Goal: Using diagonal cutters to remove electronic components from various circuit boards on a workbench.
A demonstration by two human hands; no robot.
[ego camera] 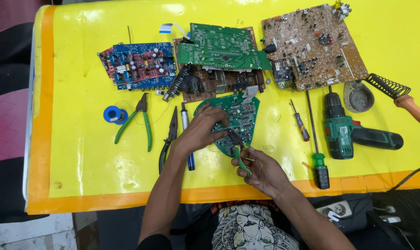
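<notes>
On the yellow worktop point(80, 153), just in front of the brown circuit board point(210, 83), I see both hands at a green shield-shaped circuit board point(240, 115).

My left hand point(200, 132) lies on that green board's left part, fingers curled down onto it; my right hand point(261, 171) is closed around the green handles of small cutters point(240, 155), whose tip meets the board's lower edge. Left of the green board lie black pliers point(169, 139), a blue pen-like tool point(188, 139), green-handled pliers point(138, 120) and a blue solder spool point(113, 114). Right of it lie two screwdrivers point(300, 121) and a green cordless drill point(353, 132).
</notes>
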